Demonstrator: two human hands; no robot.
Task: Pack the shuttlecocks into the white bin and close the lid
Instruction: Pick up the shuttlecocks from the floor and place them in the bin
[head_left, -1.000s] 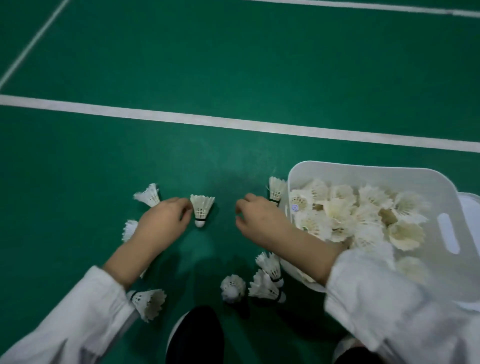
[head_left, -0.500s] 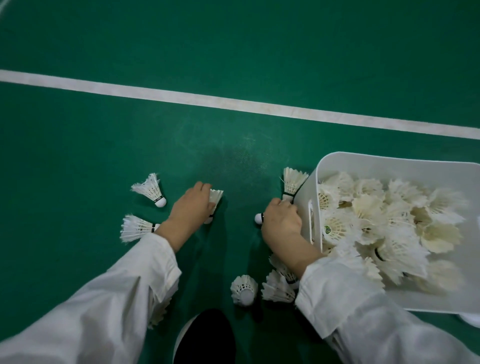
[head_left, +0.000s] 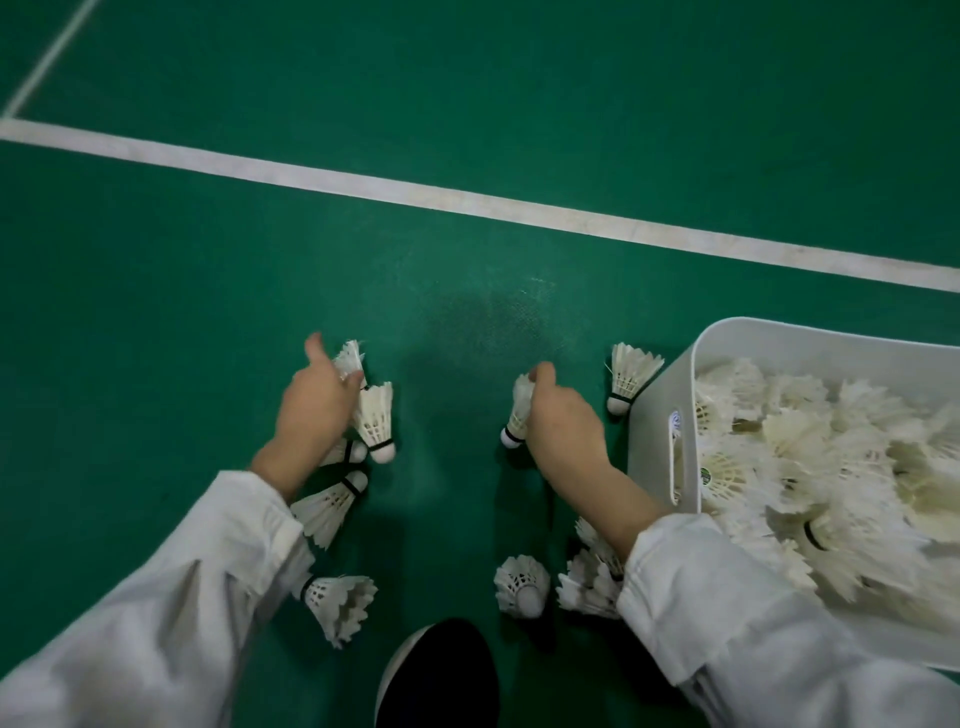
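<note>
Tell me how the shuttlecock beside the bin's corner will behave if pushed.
The shuttlecock beside the white bin is mostly thin feathers: probably very light and easily crushed. Its rounded cork and flared skirt suggest it would roll in a curve.

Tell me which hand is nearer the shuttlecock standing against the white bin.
Right. The right hand sits just left of that shuttlecock; the left hand is farther left, beyond the right hand.

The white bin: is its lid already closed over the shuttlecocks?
No, the white bin is open on top, and the shuttlecocks heaped inside it are in plain sight.
</note>
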